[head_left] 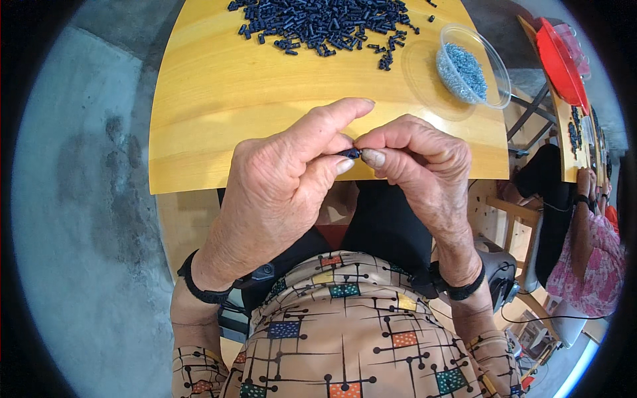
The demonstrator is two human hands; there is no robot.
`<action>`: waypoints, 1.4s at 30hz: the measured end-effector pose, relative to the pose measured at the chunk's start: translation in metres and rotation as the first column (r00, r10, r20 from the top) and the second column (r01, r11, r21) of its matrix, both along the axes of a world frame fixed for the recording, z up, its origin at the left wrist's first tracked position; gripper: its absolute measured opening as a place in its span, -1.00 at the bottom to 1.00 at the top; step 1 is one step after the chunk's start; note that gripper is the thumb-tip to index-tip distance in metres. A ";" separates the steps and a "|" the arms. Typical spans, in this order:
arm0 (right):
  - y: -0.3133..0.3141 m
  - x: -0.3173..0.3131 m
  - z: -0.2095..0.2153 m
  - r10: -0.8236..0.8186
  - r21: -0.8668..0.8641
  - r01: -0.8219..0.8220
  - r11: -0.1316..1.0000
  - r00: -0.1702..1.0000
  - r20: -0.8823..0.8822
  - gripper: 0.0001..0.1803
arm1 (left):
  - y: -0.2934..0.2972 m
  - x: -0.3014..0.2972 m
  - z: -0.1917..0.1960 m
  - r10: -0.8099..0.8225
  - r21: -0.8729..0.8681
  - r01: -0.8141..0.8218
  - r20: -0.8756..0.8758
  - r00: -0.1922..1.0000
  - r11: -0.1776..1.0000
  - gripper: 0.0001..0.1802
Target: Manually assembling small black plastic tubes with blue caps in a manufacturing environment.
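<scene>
My left hand (285, 166) pinches a small black plastic part (350, 153) between thumb and fingers, its index finger stretched out above. Thumb and index finger of my right hand (421, 159) close at the right end of that same part. Whether the right fingertips also hold a tiny piece there is hidden. Both hands are just above the near edge of the yellow table (199, 119). Beyond them lies a big pile of black plastic parts (318, 20). A clear round bowl (501, 86) with many small silvery metal pieces (464, 71) stands at the right.
At the far right a red basin (561, 66) rests by another table with more black parts (574, 132). A person in a pink patterned top (587, 265) sits there, hands at that table's edge. A wooden stool (514, 212) stands between us. A grey wall (93, 199) rises on the left.
</scene>
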State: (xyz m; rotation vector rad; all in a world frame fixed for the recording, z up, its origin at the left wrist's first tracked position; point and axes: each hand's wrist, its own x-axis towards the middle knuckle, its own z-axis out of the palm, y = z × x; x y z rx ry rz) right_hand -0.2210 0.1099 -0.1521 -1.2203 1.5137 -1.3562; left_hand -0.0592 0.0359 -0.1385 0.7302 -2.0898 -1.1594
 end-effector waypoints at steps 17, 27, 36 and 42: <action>0.007 0.005 0.001 0.057 -0.031 -0.053 0.998 0.984 0.168 -0.88 | 0.001 0.011 -0.009 -0.002 0.040 0.007 -0.119 0.993 0.999 -0.56; 0.010 0.002 0.006 0.081 0.082 -0.125 0.989 0.910 0.407 -0.89 | 0.002 0.012 -0.011 -0.052 0.027 0.057 -0.175 0.983 0.998 -0.58; 0.014 0.005 -0.002 0.077 -0.040 -0.069 0.997 0.967 0.242 -0.90 | 0.005 0.013 -0.018 -0.049 0.059 0.060 -0.176 0.983 0.996 -0.61; 0.016 0.006 -0.010 0.033 -0.055 -0.020 0.998 0.967 0.254 -0.89 | 0.007 0.014 -0.021 -0.041 0.144 0.077 -0.236 0.971 0.987 -0.65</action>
